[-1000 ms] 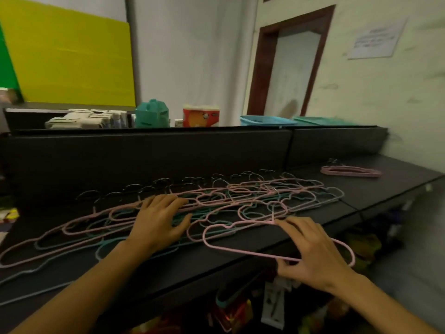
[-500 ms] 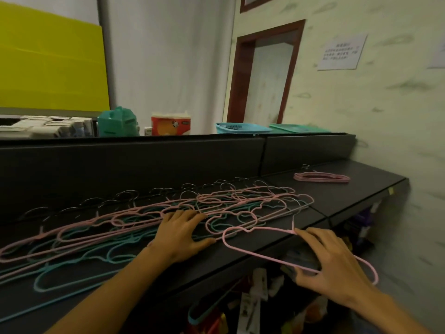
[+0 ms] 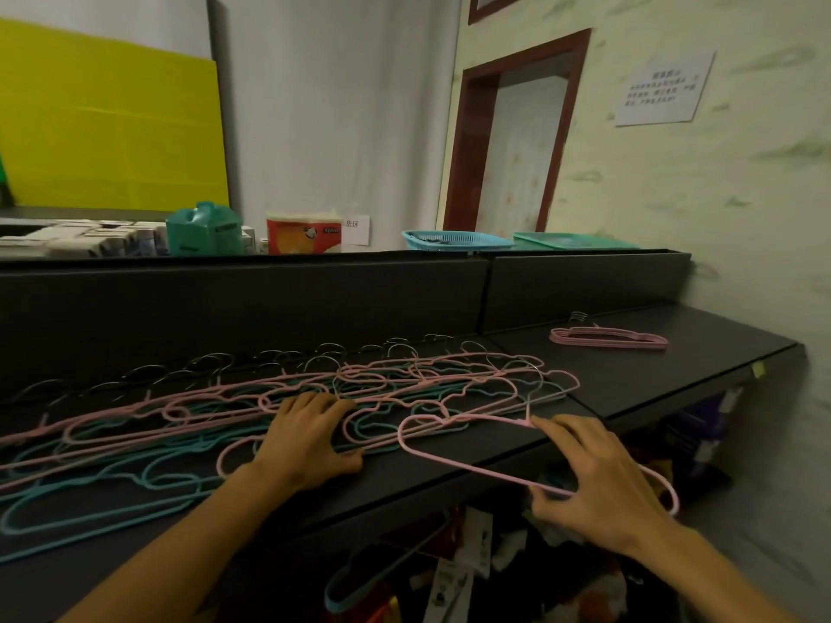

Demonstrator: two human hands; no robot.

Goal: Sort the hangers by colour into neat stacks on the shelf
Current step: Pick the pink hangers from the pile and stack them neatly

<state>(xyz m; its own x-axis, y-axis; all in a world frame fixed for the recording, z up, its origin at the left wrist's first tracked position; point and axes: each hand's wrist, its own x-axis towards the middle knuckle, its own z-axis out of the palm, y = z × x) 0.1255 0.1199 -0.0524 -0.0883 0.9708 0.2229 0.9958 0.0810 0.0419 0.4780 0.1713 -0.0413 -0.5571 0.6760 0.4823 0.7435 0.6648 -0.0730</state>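
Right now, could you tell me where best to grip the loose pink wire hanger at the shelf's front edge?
Probably the pink wire hanger's straight bottom bar, from the front: it juts past the black shelf edge, where the right hand holds it.

- Looking like a small shop's back room or stockroom, honestly.
- Black display shelving (image 3: 629, 384) is running along the wall, with hangers (image 3: 314, 397) piling up on it.
- Boxed goods (image 3: 81, 238) and baskets (image 3: 454, 239) are sitting on top.
- A printed notice (image 3: 664, 88) is hanging by the door (image 3: 517, 141).
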